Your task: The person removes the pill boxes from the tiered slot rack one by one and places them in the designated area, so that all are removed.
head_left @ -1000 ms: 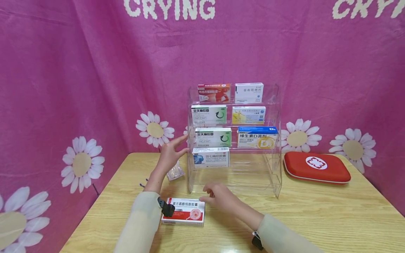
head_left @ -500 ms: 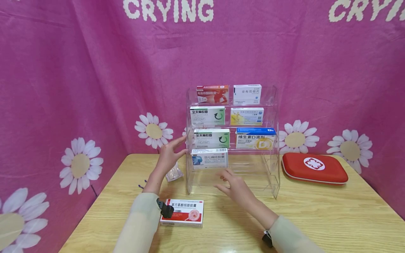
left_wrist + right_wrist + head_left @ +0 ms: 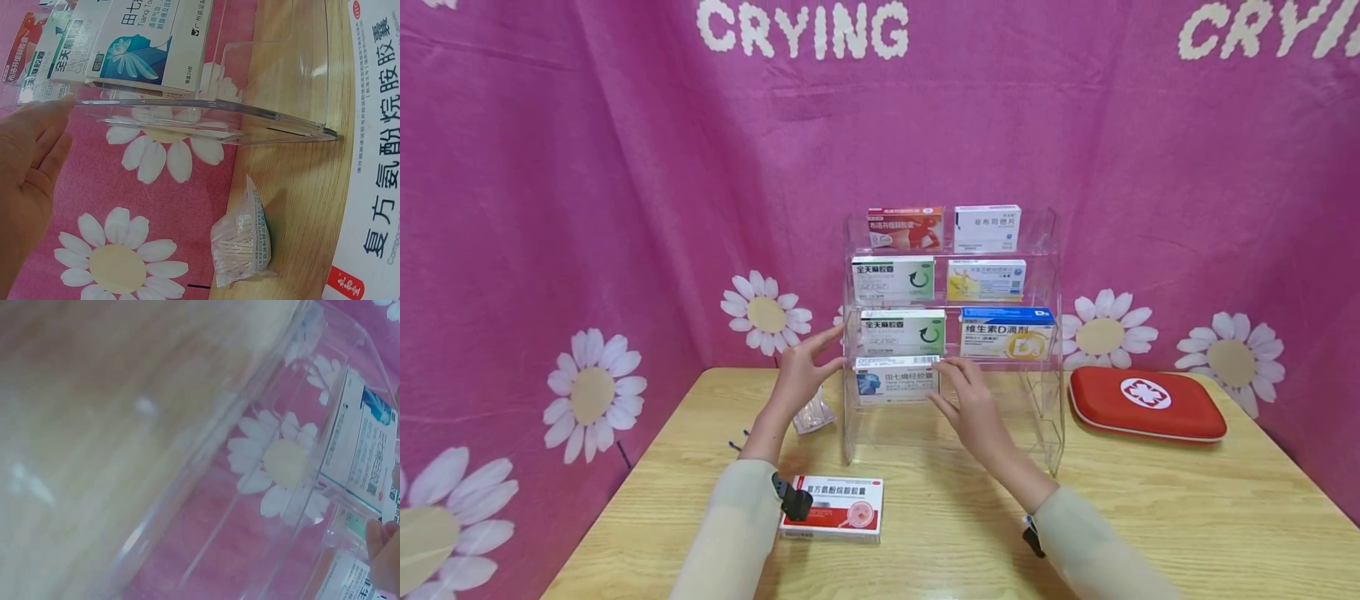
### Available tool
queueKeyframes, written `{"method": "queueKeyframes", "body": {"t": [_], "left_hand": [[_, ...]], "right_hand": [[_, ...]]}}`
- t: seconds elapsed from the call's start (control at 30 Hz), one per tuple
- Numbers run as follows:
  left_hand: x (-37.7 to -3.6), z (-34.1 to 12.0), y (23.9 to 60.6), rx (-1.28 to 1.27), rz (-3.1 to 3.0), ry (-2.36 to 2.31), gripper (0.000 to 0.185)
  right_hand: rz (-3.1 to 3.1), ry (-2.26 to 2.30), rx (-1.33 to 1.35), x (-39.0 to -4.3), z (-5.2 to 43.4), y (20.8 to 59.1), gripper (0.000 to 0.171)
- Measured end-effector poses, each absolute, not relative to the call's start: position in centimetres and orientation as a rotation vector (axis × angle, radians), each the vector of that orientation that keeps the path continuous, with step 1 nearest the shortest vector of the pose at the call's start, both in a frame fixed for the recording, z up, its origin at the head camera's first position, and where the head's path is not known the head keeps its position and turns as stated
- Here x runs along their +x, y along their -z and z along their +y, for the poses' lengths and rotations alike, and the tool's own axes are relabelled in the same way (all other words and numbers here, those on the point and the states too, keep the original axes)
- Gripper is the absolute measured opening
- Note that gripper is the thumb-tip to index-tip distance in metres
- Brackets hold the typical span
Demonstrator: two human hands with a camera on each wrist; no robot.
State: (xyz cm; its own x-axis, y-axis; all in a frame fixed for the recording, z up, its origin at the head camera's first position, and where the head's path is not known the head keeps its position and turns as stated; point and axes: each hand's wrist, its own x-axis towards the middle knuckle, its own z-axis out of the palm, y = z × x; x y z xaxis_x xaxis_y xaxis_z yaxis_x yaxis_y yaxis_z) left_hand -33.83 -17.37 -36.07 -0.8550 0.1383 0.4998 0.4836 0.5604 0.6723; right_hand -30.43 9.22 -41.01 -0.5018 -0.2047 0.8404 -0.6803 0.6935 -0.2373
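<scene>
Two hands are at a clear rack (image 3: 1022, 400) in the centre of the head view, on a wooden table (image 3: 970, 550). The left hand (image 3: 797, 371), left of centre, has thumb and fingers spread apart, tips at the rack's left side panel, with no box held. The right hand (image 3: 981, 412), just right of centre, has its fingers at the upper right corner of a white-and-blue box (image 3: 895, 385) and its thumb lower at that end; whether it pinches the box, I cannot tell. That box stands lowest of those on the rack, near the middle of the frame. Above it are a lower green-and-white box (image 3: 902, 332) beside a blue-topped box (image 3: 1007, 335), then an upper green-and-white box (image 3: 892, 280) beside a yellow-and-white box (image 3: 986, 282), then a red box (image 3: 905, 231) beside a white box (image 3: 987, 229). A red-and-white box (image 3: 842, 504) lies at lower centre-left, a red case (image 3: 1147, 404) at right.

In the left wrist view, the left hand enters at the left edge, fingers extended, a fingertip at the rack's edge. The white-and-blue box is at the top; a packet (image 3: 244, 240) of thin sticks lies at lower centre, well apart from the hand.

In the right wrist view, the right hand's fingertips show at the lower right edge, by one end of the white-and-blue box. The left half is blurred.
</scene>
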Motion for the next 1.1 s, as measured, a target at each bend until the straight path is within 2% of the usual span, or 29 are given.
{"method": "queueKeyframes", "body": {"t": [0.2,0.47,1.1], "left_hand": [[-33.9,-17.5,36.2,-0.513,-2.397,1.255,0.054],[-34.0,-17.5,36.2,-0.532,-2.382,1.276,0.054],[-34.1,-17.5,36.2,-0.534,-2.382,1.265,0.053]], "right_hand": [[-2.084,-0.691,0.714,-31.8,9.3,40.4,0.047],[-2.07,-0.654,0.777,-33.1,9.3,40.8,0.037],[-1.968,-0.687,0.805,-32.9,10.0,40.8,0.031]]}}
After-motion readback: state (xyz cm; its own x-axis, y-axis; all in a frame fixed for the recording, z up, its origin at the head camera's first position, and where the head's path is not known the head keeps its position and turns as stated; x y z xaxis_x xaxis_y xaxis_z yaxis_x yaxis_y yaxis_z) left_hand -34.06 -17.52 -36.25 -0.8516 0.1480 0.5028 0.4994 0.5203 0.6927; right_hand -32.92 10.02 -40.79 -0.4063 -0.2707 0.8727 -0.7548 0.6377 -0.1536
